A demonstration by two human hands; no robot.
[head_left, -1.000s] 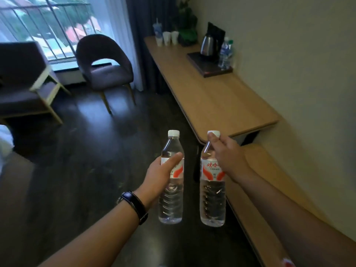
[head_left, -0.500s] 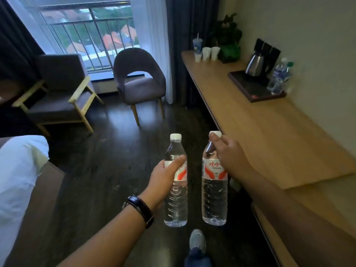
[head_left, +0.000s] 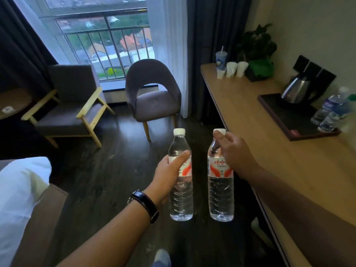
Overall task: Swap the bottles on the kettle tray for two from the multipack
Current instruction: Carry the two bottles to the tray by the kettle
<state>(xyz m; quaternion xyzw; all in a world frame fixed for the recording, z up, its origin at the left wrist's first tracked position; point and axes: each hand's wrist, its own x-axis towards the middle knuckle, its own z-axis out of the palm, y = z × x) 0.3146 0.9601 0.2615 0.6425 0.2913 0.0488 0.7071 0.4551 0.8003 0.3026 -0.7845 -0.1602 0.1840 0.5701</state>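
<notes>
My left hand (head_left: 170,175) grips a clear water bottle with a red-and-white label (head_left: 181,197) around its middle. My right hand (head_left: 234,153) holds a second matching bottle (head_left: 220,197) by its neck and shoulder. Both bottles hang upright, side by side, over the dark floor. At the right, on the long wooden counter (head_left: 256,135), sits the dark kettle tray (head_left: 289,120) with a steel kettle (head_left: 295,91) at its back. Two blue-labelled bottles (head_left: 331,111) stand at the tray's right end, blurred at the frame edge.
Paper cups (head_left: 231,69) and a potted plant (head_left: 258,60) stand at the counter's far end. A grey round-backed chair (head_left: 154,97) and a wooden-armed armchair (head_left: 71,110) face the window. White bedding (head_left: 19,199) lies at the left. A shoe (head_left: 161,257) shows below.
The view has moved forward along the counter; the kettle tray is now much closer on the right. Both hands keep the same hold on their bottles.
</notes>
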